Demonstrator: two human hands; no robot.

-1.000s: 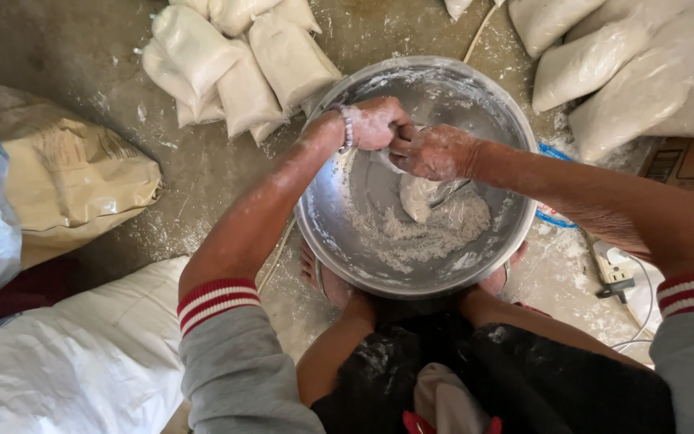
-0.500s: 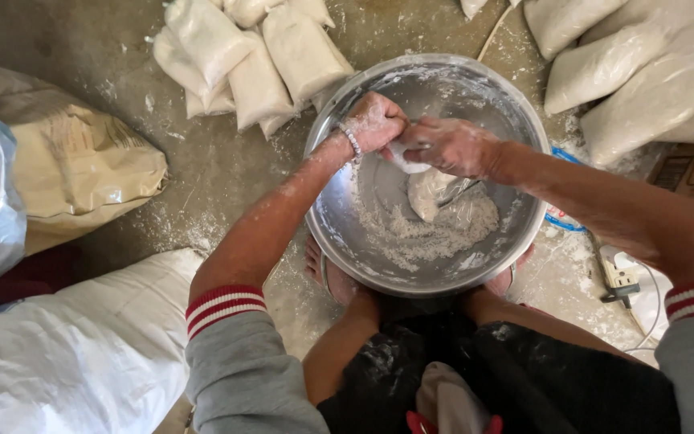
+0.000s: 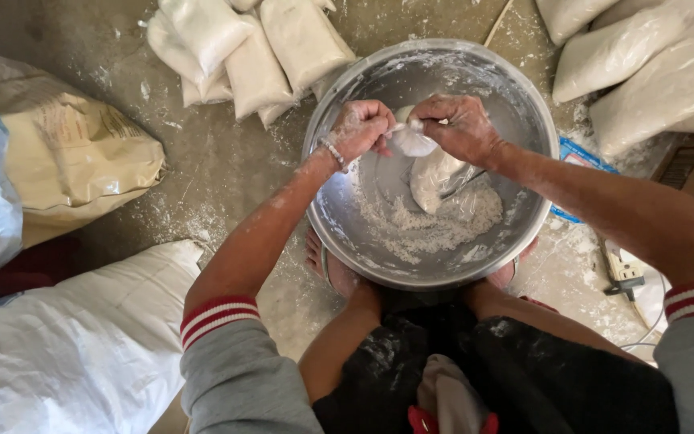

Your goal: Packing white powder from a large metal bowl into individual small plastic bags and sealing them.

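Note:
A big steel bowl sits on the floor between my feet, with loose white flour in its bottom. Over the bowl, my left hand and my right hand both grip the twisted top of a small clear plastic bag filled with flour. The bag hangs down into the bowl. Both hands are dusted white. A bracelet circles my left wrist.
Several filled white bags lie in a pile beyond the bowl at the left and another pile at the upper right. A tan paper sack and a white woven sack lie to the left. A small white device with a cable lies at the right.
My hands have come together at the bag's neck and lifted slightly. The view shifted a little, so the bowl sits lower in the frame.

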